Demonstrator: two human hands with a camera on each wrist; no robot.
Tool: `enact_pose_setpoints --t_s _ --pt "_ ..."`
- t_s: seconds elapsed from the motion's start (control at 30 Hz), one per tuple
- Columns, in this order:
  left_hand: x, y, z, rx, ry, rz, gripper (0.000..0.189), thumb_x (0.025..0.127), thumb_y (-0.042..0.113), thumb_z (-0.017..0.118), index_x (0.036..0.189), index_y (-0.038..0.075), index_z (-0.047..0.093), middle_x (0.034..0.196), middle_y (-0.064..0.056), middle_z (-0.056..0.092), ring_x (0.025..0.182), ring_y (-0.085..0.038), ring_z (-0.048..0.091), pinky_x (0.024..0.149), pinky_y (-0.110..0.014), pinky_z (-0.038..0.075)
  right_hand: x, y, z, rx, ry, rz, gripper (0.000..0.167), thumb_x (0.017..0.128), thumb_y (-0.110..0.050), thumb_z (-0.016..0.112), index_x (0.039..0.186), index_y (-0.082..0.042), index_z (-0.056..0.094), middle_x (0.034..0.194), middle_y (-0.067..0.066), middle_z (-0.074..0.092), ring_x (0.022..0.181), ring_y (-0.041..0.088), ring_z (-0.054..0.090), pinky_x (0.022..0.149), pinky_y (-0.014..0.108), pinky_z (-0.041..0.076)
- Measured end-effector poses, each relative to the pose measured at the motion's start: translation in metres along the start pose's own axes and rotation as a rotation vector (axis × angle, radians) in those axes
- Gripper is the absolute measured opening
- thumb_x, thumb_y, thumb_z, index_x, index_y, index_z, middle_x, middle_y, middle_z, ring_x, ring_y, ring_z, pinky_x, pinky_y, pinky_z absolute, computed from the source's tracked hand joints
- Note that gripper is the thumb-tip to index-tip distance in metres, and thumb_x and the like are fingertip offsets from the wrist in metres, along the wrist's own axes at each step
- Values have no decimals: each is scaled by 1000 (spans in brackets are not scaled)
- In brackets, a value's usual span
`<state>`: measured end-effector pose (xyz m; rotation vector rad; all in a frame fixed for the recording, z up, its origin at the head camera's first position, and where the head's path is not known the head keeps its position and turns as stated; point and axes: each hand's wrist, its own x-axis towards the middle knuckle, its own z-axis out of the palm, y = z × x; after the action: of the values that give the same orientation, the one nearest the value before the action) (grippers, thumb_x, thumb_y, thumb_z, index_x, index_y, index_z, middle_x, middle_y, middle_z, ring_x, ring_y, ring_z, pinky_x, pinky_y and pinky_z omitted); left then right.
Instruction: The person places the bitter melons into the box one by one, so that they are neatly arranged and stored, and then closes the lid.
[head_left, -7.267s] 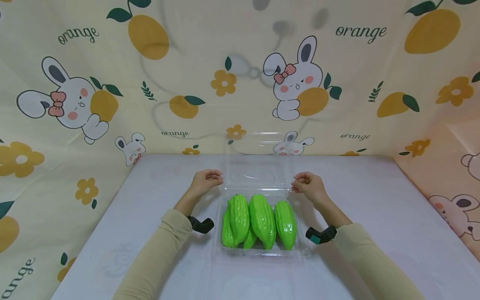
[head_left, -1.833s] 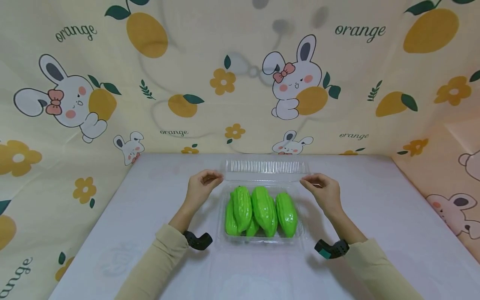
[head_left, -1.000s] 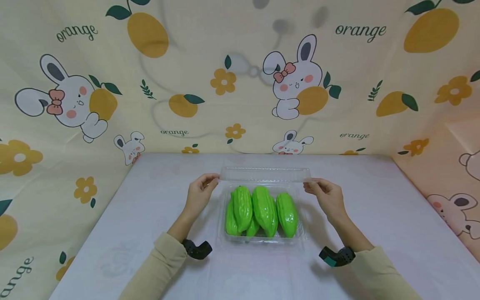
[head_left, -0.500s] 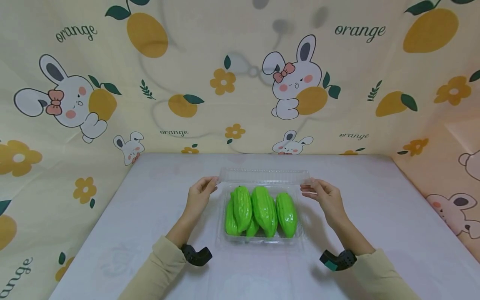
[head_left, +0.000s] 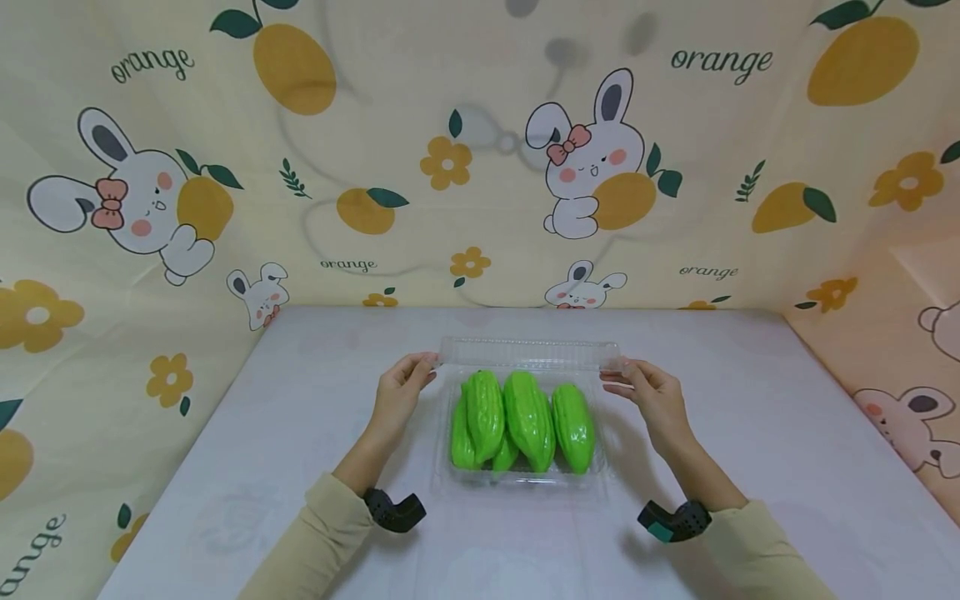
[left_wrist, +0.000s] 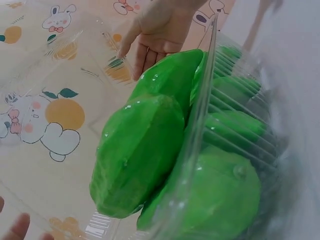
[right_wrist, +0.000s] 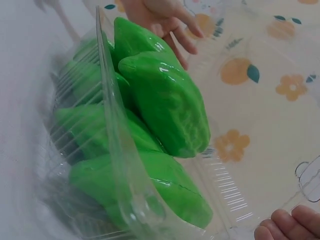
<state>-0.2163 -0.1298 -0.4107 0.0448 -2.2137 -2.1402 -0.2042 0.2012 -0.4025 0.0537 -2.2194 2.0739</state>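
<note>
A clear plastic clamshell box (head_left: 517, 481) stands on the table, its lid (head_left: 528, 352) raised along the far side and seen almost edge-on. Several glossy green, ridged, pod-shaped pieces (head_left: 528, 421) with pointed ends lie in the base; I cannot tell their exact kind. My left hand (head_left: 401, 387) pinches the lid's left edge between thumb and fingers. At the lid's right edge, my right hand (head_left: 652, 396) pinches too, some fingers extended below. Both wrist views show green pieces (left_wrist: 137, 155) rising above the base's ribbed wall (right_wrist: 117, 130); fingertips show only partly there.
A white-covered table (head_left: 300, 333) carries the box. Behind it hangs a cream cloth (head_left: 390, 125) printed with rabbits and oranges, continuing along both sides. Each wrist wears a black camera mount (head_left: 395, 510).
Compared with several seconds ago, the lid has come down from upright, with both hands at its sides. The box sits slightly farther away. Over the last half second, almost nothing moves.
</note>
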Motion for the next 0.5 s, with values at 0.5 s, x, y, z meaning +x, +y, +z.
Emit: enact_pose_setpoints --t_s 0.5 --pt "6 -7 1 53 13 2 30 98 22 56 118 0 64 122 -12 67 95 5 61 99 -26 53 4 4 -1 62 -10 32 13 99 -30 54 96 -22 65 89 -19 72 88 -1 69 78 18 59"
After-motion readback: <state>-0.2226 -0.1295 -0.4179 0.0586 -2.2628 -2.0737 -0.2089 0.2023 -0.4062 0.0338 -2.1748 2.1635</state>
